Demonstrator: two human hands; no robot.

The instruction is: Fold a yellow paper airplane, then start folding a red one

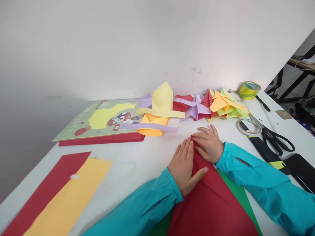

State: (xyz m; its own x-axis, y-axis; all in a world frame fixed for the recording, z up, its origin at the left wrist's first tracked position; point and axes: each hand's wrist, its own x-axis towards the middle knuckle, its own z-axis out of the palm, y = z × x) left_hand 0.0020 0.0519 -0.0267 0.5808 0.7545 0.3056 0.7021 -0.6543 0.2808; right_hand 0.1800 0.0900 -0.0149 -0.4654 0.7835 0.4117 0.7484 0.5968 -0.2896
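A red paper sheet [211, 200] lies on the white table [137, 160], its far corner folded to a point, with a green sheet [238, 193] under it. My left hand [185, 165] lies flat on the left side of that fold, fingers stretched out and thumb spread across the red paper. My right hand [209, 144] presses on the tip of the fold from the right, fingers extended and flat. Both arms wear teal sleeves.
Folded paper shapes [221, 105] in yellow, red, purple and green line the wall. A yellow paper lantern [155, 121] lies beside a craft book [98, 119]. Red and yellow strips [61, 193] lie at the left. Tape rolls [249, 90], scissors [273, 137] and a black phone [302, 170] are at the right.
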